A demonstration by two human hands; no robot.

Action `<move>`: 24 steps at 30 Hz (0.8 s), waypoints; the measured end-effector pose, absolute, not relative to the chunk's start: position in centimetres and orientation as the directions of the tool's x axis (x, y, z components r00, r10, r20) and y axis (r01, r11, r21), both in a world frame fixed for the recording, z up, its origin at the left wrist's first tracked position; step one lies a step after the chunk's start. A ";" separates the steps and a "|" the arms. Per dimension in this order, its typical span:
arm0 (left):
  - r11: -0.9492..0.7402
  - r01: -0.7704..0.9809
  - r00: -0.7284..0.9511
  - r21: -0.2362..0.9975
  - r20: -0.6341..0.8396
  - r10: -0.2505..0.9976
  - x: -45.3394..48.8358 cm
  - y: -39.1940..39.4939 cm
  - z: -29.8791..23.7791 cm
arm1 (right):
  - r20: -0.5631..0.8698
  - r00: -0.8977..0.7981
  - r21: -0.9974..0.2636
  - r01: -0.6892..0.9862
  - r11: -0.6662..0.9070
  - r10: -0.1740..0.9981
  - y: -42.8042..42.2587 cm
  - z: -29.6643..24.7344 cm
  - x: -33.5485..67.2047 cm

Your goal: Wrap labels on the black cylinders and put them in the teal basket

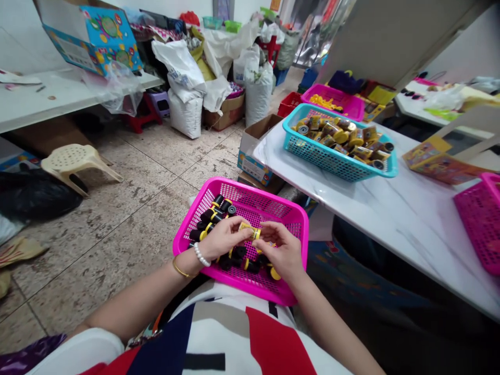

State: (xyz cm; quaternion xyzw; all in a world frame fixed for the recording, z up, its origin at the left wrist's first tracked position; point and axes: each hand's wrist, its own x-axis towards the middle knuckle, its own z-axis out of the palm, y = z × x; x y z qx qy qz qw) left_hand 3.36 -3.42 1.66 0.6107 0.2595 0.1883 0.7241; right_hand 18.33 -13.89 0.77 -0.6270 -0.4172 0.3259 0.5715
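A small cylinder with a yellow printed wrapper (250, 230) is held between both hands over a pink basket (244, 190) on the lap. My left hand (225, 238) pinches its left part between thumb and fingers. On the other side, the thumb and fingertips of my right hand (282, 251) close on its yellow end. Several black cylinders with yellow rims (207, 227) lie in the basket, mostly at the left and below the hands. The fingers cover part of the held cylinder.
On the marbled table (390, 219) at right stands a turquoise basket (332, 159) full of yellow-wrapped cylinders. Behind it, a pink tray (353, 107) holds small yellow parts. An open cardboard box (253, 161) stands beside the table. A cream stool (76, 159) and white sacks (186, 107) occupy the floor.
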 end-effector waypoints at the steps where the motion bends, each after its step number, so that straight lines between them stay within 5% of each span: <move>1: 0.132 0.037 0.782 0.991 -0.111 0.614 3.5 -3.5 1.4 | 0.005 0.439 -0.996 0.086 -0.036 0.899 -13.7 0.8 18.4; 4: 0.023 0.026 0.762 0.999 -0.035 0.647 3.5 -3.6 1.0 | -0.185 0.382 -0.980 -0.135 -0.144 0.905 -13.3 0.6 18.6; 7: 0.065 0.029 0.807 0.997 -0.062 0.587 3.0 -3.5 1.0 | -0.222 0.312 -0.971 -0.156 -0.181 0.924 -13.4 0.6 18.7; 13: 0.365 0.081 0.773 0.928 -0.289 0.565 2.7 -4.2 1.4 | 0.032 0.273 -0.993 0.116 0.000 0.961 -14.6 1.2 18.7; 18: 0.457 -0.001 0.735 0.889 -0.309 0.603 2.9 -5.0 1.1 | 0.162 0.351 -0.939 0.342 0.034 0.922 -15.0 1.3 17.9; 24: 0.173 -0.100 0.686 0.980 -0.058 0.726 3.2 -5.6 0.4 | -0.147 0.417 -0.988 -0.025 -0.150 0.897 -13.8 0.6 17.6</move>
